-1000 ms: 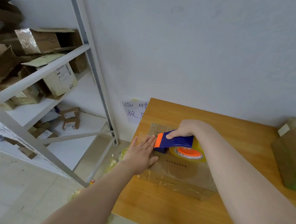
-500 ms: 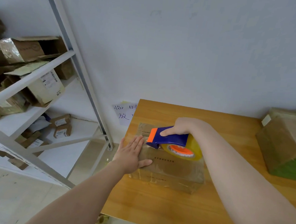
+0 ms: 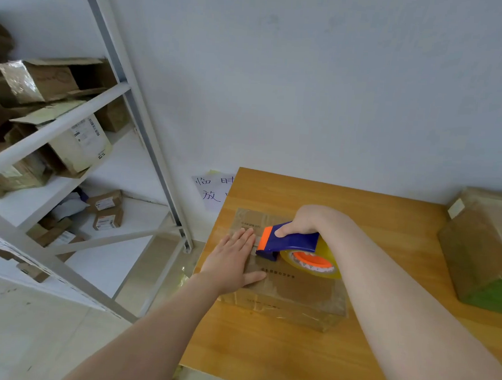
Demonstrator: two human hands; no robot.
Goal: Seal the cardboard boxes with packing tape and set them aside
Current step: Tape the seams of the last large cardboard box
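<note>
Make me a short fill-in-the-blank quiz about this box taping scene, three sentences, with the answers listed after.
1. The right hand grips a tape dispenser whose body is ____ with an orange tip.
2. The left hand lies ____ on top of the cardboard box, fingers spread.
3. The box sits on a ____ table, near its left edge.

Missing words: blue; flat; wooden
</note>
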